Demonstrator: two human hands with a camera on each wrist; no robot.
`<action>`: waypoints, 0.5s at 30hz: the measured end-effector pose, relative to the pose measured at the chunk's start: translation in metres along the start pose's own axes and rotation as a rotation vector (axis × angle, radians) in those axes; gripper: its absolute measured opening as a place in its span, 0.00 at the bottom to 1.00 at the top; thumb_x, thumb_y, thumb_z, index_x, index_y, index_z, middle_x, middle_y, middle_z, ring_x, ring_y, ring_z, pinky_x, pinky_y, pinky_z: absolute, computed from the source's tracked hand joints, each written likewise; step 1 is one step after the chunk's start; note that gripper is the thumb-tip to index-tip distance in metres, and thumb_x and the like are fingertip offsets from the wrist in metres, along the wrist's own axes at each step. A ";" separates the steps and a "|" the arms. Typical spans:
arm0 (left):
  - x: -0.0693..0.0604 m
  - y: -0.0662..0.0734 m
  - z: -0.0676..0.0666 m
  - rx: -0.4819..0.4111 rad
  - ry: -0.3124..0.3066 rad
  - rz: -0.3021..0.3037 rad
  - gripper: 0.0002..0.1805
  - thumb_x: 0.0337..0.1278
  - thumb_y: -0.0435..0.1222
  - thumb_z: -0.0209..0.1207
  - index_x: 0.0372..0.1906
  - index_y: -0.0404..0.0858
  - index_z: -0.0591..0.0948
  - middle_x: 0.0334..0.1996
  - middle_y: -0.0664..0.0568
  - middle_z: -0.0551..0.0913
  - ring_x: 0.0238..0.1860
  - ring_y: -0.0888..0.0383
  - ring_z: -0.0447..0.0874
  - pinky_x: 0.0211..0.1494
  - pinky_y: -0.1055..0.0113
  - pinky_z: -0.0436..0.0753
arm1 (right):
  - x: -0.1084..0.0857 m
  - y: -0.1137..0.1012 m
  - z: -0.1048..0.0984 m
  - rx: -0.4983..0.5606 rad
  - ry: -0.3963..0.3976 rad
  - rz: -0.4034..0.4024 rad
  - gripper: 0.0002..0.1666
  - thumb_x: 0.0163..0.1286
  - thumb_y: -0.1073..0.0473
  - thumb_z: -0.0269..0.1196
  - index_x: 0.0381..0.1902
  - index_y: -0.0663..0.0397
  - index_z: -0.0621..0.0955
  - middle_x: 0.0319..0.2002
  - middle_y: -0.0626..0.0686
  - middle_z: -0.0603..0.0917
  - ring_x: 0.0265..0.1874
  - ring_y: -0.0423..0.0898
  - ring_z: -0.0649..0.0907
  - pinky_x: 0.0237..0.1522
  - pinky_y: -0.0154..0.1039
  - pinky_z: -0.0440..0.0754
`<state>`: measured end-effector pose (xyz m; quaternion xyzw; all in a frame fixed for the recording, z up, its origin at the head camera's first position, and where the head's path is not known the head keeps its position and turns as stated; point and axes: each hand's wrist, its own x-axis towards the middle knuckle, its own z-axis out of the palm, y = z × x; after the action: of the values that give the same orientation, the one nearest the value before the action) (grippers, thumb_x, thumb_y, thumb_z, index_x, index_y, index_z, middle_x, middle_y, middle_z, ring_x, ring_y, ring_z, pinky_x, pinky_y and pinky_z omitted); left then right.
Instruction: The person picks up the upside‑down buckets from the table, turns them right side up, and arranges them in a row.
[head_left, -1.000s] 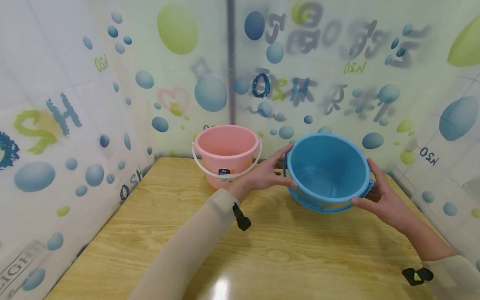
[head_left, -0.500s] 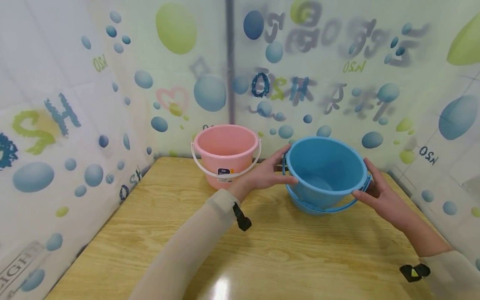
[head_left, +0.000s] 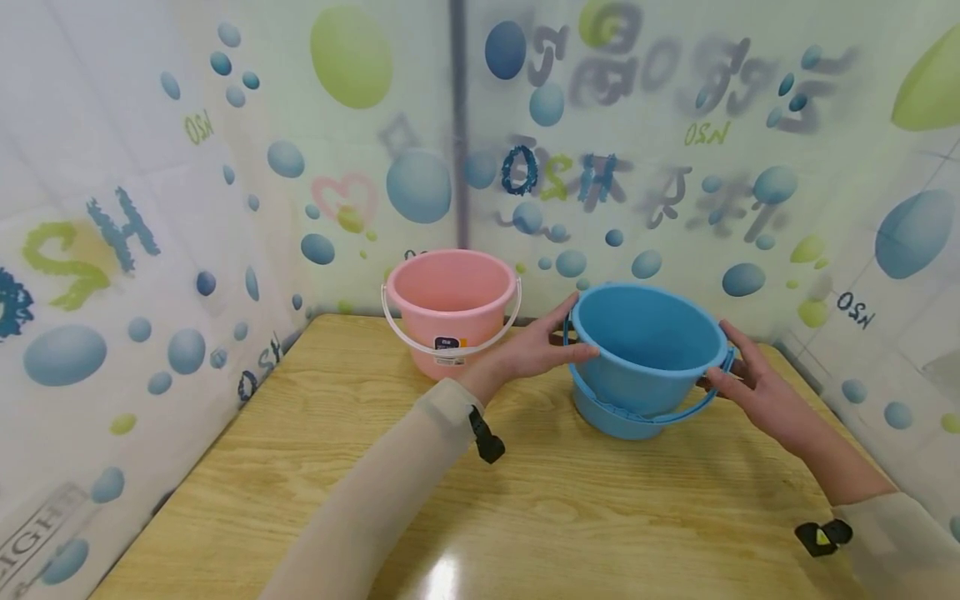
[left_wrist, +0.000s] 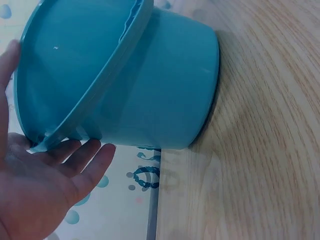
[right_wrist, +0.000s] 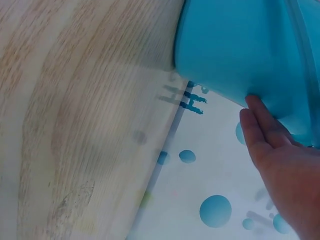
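Note:
A blue bucket [head_left: 630, 379] stands at the right of the wooden table in the head view, its mouth facing up and its base at the tabletop. Its blue handle hangs down along the near side. My left hand [head_left: 542, 343] holds the bucket's left side, with the thumb along the rim and the fingers against the outer wall below it, as the left wrist view shows. My right hand [head_left: 761, 396] holds the opposite side by the rim. In the right wrist view its fingers [right_wrist: 262, 122] lie along the outer wall; the thumb is hidden there.
Left of the blue bucket stands a pink bucket [head_left: 450, 321] with a white handle and a label, close behind my left forearm. A patterned curtain [head_left: 420, 100] encloses the table [head_left: 525, 517] at the back and sides.
The blue bucket has come down and tipped upright from a tilt towards me, so more of its outer wall shows. Both hands moved with it, the right slightly leftward. The pink bucket stayed put.

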<state>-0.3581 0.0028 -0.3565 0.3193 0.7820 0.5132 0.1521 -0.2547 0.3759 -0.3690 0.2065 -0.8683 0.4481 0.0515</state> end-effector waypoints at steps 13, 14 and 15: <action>0.008 -0.001 0.002 0.028 0.047 -0.048 0.52 0.76 0.61 0.63 0.88 0.76 0.41 0.90 0.51 0.57 0.80 0.43 0.73 0.69 0.46 0.86 | 0.009 0.001 -0.003 0.041 -0.017 0.052 0.45 0.94 0.56 0.44 0.91 0.48 0.31 0.76 0.86 0.65 0.54 0.23 0.83 0.53 0.24 0.84; 0.009 -0.001 0.002 0.027 0.045 -0.048 0.52 0.76 0.61 0.63 0.88 0.75 0.41 0.90 0.51 0.57 0.80 0.43 0.73 0.70 0.43 0.85 | 0.010 0.002 -0.003 0.047 -0.020 0.055 0.45 0.94 0.56 0.44 0.91 0.47 0.32 0.76 0.86 0.64 0.54 0.23 0.83 0.53 0.24 0.84; 0.010 -0.001 0.002 0.024 0.043 -0.045 0.52 0.76 0.61 0.63 0.89 0.75 0.41 0.90 0.51 0.57 0.80 0.43 0.73 0.71 0.41 0.85 | 0.011 0.003 -0.004 0.054 -0.020 0.058 0.45 0.94 0.56 0.44 0.91 0.46 0.32 0.76 0.86 0.63 0.54 0.23 0.83 0.53 0.24 0.84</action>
<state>-0.3652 0.0105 -0.3576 0.2926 0.7980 0.5071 0.1430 -0.2662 0.3773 -0.3660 0.1871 -0.8620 0.4705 0.0241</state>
